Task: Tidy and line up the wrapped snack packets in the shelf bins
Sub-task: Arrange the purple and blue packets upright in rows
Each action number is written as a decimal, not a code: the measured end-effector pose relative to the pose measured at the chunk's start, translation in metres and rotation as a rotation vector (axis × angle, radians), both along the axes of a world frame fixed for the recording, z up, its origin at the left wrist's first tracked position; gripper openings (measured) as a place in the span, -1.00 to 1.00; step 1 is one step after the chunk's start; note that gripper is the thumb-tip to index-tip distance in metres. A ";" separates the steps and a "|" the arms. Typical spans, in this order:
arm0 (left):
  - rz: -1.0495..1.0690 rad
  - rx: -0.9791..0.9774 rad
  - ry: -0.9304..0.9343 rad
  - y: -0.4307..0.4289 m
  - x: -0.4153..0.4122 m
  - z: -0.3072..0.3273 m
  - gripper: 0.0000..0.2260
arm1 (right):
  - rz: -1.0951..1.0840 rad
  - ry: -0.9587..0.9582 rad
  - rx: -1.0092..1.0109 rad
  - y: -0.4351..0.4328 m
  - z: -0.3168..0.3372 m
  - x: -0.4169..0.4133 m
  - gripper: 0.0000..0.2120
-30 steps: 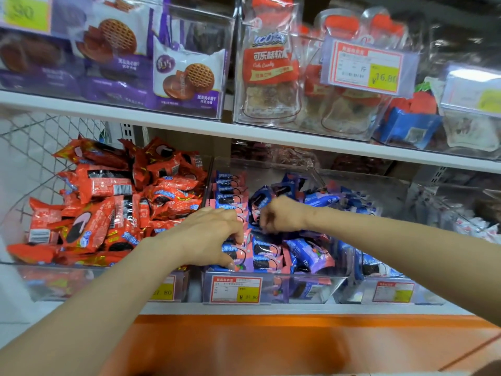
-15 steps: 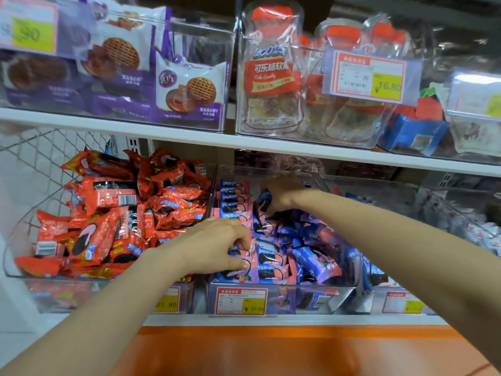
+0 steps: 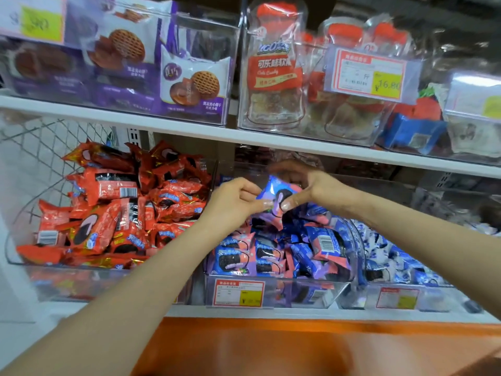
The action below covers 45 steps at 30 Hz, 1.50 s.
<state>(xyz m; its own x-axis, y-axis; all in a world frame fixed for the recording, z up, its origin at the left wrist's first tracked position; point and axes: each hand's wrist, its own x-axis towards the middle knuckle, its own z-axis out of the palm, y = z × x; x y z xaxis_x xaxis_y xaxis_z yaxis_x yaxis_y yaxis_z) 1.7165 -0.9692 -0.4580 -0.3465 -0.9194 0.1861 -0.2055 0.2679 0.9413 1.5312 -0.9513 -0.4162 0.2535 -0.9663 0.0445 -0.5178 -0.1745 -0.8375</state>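
Observation:
A blue and pink wrapped snack packet [image 3: 278, 192] is held above the middle clear bin [image 3: 336, 290], over several more blue packets [image 3: 273, 256] lying in it. My left hand [image 3: 234, 200] pinches the packet's left edge. My right hand [image 3: 303, 187] pinches its right side from above, thumb at the front. The far part of the packet is hidden behind my right fingers. The left clear bin [image 3: 24, 263] holds a loose heap of red packets [image 3: 122, 207].
A third bin [image 3: 406, 298] of blue-and-white packets stands at the right. The white upper shelf [image 3: 189, 132] hangs close above my hands, with bins of purple cookie packs [image 3: 189, 82] and clear candy bags [image 3: 273, 69]. An orange ledge [image 3: 298, 346] runs below.
Both hands left the bin's packets and came together higher up. My right hand drew back from the rear of the bin with one blue packet, and my left hand rose to pinch it.

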 end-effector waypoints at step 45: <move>-0.062 -0.437 -0.488 -0.005 0.041 -0.018 -0.97 | 0.019 1.111 0.094 -0.074 -0.082 0.009 -0.56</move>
<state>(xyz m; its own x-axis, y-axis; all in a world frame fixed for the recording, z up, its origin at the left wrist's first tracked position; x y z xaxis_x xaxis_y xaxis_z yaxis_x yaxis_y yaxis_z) 1.7574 -0.9742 -0.4763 -0.5354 -0.7703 0.3463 -0.5529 0.6296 0.5458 1.5398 -1.0250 -0.4983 0.1213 -0.9495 -0.2893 -0.9854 -0.1502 0.0796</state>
